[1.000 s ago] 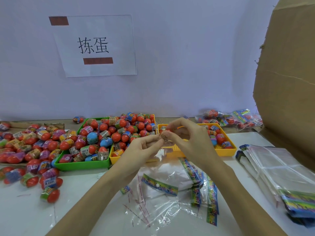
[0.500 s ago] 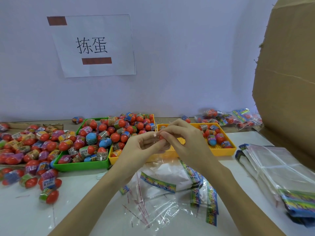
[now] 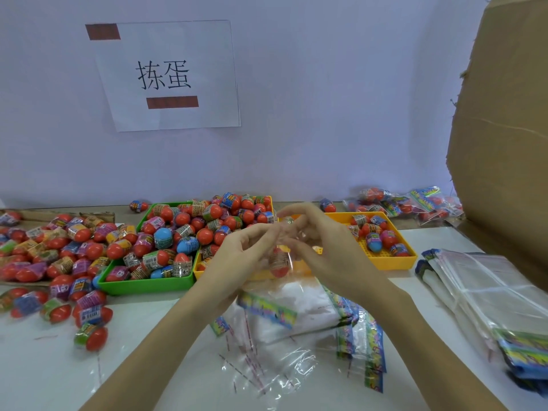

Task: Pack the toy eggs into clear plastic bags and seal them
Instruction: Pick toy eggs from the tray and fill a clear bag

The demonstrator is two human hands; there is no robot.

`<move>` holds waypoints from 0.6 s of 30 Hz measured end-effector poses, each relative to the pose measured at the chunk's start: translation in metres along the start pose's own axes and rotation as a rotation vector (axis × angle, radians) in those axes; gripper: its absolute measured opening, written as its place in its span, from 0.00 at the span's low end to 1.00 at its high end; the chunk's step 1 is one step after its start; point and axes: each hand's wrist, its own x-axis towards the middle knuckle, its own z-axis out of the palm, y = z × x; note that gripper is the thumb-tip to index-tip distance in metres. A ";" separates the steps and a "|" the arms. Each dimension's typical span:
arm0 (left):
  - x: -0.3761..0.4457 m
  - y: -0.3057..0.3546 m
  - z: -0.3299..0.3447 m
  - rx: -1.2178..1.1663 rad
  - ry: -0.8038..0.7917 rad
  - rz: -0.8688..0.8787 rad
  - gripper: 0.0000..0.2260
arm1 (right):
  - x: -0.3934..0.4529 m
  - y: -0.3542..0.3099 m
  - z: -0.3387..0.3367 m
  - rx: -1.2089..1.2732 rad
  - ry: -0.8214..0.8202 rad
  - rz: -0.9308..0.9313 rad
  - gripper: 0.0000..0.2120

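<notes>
- Hands meet above the middle of the white table point(image 3: 59, 366): your left hand point(image 3: 237, 256) and right hand point(image 3: 323, 250) both have their fingers curled onto the top of a clear plastic bag point(image 3: 280, 259), pinching it between them.
- Inside that bag hangs one red toy egg point(image 3: 278, 269); motion blur hides the exact finger contact.
- Behind your left hand, a green tray point(image 3: 142, 284) is heaped with toy eggs, mostly red with a few blue.
- Touching its right side, an orange tray point(image 3: 397, 262) holds a handful of eggs near its right end.
- Loose eggs point(image 3: 59, 253) lie scattered over the table's left side.
- Below your hands, empty clear bags with colourful header strips point(image 3: 296, 345) lie spread flat.
- At your right, a stack of unused bags point(image 3: 489, 298) rests beside a cardboard box point(image 3: 504, 129).
- Filled bags point(image 3: 400, 203) sit against the back wall, beyond the orange tray.
- On the wall hangs a paper sign point(image 3: 169, 75).
</notes>
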 end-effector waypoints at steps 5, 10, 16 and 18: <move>-0.002 -0.001 0.000 -0.054 -0.191 -0.087 0.20 | 0.000 0.001 -0.006 0.006 0.009 0.021 0.18; 0.001 -0.004 -0.003 -0.082 -0.167 -0.081 0.27 | -0.001 -0.001 -0.006 0.056 -0.004 0.022 0.19; 0.002 -0.008 -0.001 0.015 -0.156 -0.018 0.28 | -0.001 -0.004 -0.004 -0.100 0.043 -0.078 0.19; 0.002 -0.006 -0.002 0.012 -0.148 0.024 0.22 | -0.001 -0.004 -0.003 -0.195 0.062 -0.135 0.19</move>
